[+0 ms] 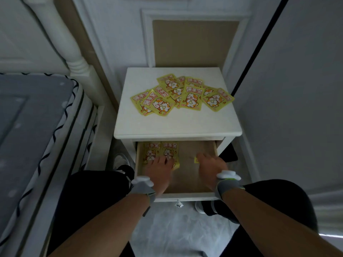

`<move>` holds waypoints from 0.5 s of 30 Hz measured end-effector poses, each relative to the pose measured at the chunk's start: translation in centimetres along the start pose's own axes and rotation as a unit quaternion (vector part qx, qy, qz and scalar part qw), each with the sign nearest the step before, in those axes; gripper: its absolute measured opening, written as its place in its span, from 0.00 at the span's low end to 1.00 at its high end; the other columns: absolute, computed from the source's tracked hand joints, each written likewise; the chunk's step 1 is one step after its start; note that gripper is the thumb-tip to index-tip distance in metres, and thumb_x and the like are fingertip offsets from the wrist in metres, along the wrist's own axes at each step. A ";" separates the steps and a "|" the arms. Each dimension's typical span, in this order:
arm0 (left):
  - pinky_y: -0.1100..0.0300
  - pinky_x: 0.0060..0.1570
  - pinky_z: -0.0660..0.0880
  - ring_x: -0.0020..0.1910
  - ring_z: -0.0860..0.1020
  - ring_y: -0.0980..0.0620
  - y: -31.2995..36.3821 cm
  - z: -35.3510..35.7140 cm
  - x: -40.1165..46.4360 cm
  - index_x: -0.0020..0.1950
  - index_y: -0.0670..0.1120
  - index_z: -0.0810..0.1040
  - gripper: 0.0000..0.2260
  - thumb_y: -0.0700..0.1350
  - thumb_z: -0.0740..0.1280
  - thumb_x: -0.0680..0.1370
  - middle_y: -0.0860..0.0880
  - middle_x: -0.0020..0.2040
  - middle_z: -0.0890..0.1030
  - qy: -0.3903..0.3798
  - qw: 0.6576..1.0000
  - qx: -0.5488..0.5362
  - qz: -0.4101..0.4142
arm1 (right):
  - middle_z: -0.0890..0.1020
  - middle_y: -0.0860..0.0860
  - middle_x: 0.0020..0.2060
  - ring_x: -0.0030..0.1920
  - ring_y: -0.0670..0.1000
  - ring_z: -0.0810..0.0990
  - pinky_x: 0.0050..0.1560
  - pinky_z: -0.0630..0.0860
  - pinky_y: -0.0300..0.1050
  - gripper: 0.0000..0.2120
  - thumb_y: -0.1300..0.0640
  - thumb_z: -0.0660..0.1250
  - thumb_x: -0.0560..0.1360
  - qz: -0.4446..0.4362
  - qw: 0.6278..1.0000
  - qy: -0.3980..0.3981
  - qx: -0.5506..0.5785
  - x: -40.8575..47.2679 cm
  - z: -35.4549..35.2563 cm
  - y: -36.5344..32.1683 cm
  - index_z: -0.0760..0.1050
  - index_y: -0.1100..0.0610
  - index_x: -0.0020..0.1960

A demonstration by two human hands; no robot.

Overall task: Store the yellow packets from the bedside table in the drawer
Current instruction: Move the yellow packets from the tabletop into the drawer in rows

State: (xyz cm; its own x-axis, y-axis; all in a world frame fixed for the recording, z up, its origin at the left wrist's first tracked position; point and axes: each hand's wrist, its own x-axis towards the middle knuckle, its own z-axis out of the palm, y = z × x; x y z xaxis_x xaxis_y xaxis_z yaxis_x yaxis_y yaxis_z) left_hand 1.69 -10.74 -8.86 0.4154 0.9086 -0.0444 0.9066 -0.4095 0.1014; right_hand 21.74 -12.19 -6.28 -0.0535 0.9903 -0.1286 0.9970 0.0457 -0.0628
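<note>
Several yellow packets [182, 93] with a cartoon cat lie fanned out on the white bedside table [174, 125]. Below it the drawer [187, 197] is pulled out. Two yellow packets [160, 150] lie side by side in the drawer's left half. My left hand [159, 169] rests palm down on their near ends with its fingers spread. My right hand [211, 166] is palm down in the drawer's right half. A small corner of another yellow packet [196, 160] sticks out from under its thumb side; the remainder is hidden.
A bed with a grey cover [27, 127] and a white bedpost [74, 58] stands to the left. A white wall panel [297, 89] closes the right side. My knees flank the drawer, and a small knob [179, 203] is on its front.
</note>
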 end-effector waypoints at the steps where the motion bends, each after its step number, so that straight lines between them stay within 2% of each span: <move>1: 0.51 0.44 0.76 0.46 0.79 0.43 0.1 0.2 0.3 0.56 0.48 0.80 0.15 0.39 0.67 0.70 0.45 0.47 0.80 -0.006 1.000 0.000 0.005 | 0.82 0.54 0.50 0.47 0.60 0.81 0.40 0.67 0.47 0.15 0.61 0.60 0.74 -0.001 1.000 -0.005 0.003 0.2 0.3 0.1 0.72 0.53 0.60; 5: 0.49 0.55 0.73 0.58 0.75 0.44 0.1 1.9 2.3 0.65 0.49 0.73 0.19 0.38 0.63 0.75 0.46 0.59 0.76 -0.040 0.999 -0.010 0.028 | 0.82 0.54 0.53 0.50 0.60 0.81 0.40 0.65 0.46 0.14 0.60 0.60 0.75 -0.006 0.999 -0.031 0.019 2.0 1.9 0.5 0.72 0.53 0.60; 11: 0.50 0.57 0.70 0.63 0.71 0.42 0.9 5.3 6.3 0.69 0.51 0.70 0.20 0.39 0.60 0.77 0.46 0.63 0.74 -0.064 0.997 -0.019 0.043 | 0.83 0.55 0.52 0.50 0.60 0.83 0.42 0.72 0.47 0.16 0.59 0.62 0.73 0.004 0.998 -0.060 0.029 5.3 4.8 1.9 0.74 0.54 0.61; 13: 0.49 0.60 0.67 0.66 0.70 0.42 0.8 6.8 7.1 0.72 0.52 0.68 0.22 0.41 0.59 0.78 0.46 0.67 0.73 -0.077 0.996 -0.024 0.029 | 0.82 0.56 0.54 0.52 0.60 0.82 0.47 0.75 0.49 0.17 0.58 0.62 0.74 0.028 0.993 -0.107 0.030 6.2 5.8 2.3 0.73 0.54 0.62; 15: 0.47 0.67 0.63 0.73 0.64 0.41 0.6 8.4 6.9 0.77 0.51 0.63 0.24 0.47 0.57 0.80 0.46 0.74 0.69 -0.114 0.992 -0.024 0.041 | 0.79 0.57 0.59 0.57 0.60 0.80 0.54 0.77 0.54 0.18 0.57 0.62 0.75 0.066 0.976 -0.204 0.026 6.5 7.3 2.6 0.72 0.56 0.65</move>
State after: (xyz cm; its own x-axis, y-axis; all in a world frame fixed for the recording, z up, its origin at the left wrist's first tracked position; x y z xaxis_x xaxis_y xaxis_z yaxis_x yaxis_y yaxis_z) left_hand 5.71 -5.40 -17.44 0.4989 0.8274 -0.2580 0.8666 -0.4721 0.1617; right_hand 23.55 -6.63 -14.50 0.0473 0.8520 -0.5214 0.9931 -0.0963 -0.0674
